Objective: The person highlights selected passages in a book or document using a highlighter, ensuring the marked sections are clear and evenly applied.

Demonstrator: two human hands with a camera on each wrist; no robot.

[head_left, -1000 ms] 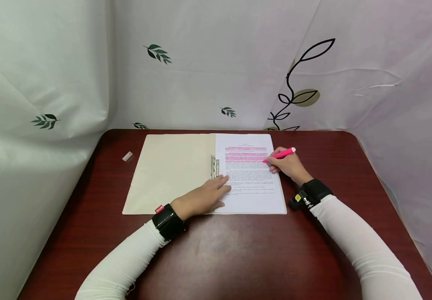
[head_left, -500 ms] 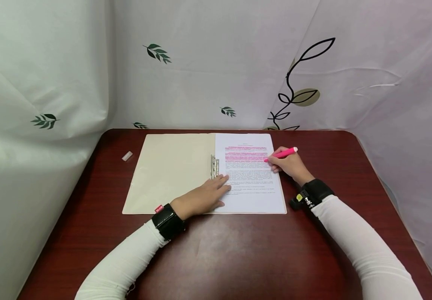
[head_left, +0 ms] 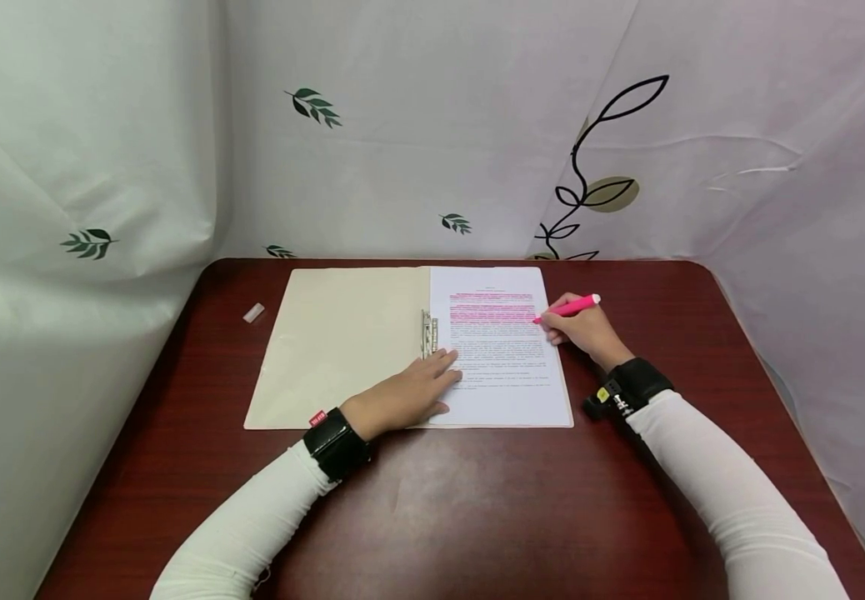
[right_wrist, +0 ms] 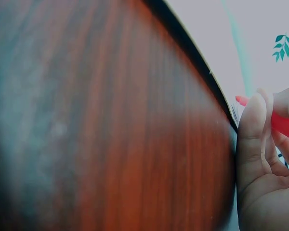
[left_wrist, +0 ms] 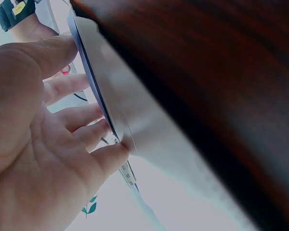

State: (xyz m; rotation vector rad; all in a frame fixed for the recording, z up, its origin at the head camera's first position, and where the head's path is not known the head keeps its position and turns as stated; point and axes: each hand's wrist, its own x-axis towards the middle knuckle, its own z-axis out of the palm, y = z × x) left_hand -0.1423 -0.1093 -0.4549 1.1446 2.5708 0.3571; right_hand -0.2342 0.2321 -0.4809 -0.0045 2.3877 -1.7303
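Observation:
My right hand (head_left: 581, 327) pinches a pink highlighter (head_left: 573, 306), its tip at the right end of a printed line. The printed sheet (head_left: 507, 408) lies in the right half of an open cream folder (head_left: 350, 333), with its upper lines marked in pink. Fingers spread, my left hand (head_left: 406, 393) rests across the sheet's lower left and the folder's spine, just below the metal clip (head_left: 427, 332). In the left wrist view the fingertips (left_wrist: 118, 153) touch the paper and folder near the clip. The right wrist view shows thumb and fingers around the highlighter (right_wrist: 283, 125).
A small pale block (head_left: 253, 312), perhaps an eraser, lies left of the folder on the dark red wooden table (head_left: 462, 517). White cloth (head_left: 402, 125) with leaf prints hangs behind the table and along its sides.
My right hand has slid slightly to the right with the highlighter, and the pink mark on the current line reaches a little further right. The left hand has stayed in place.

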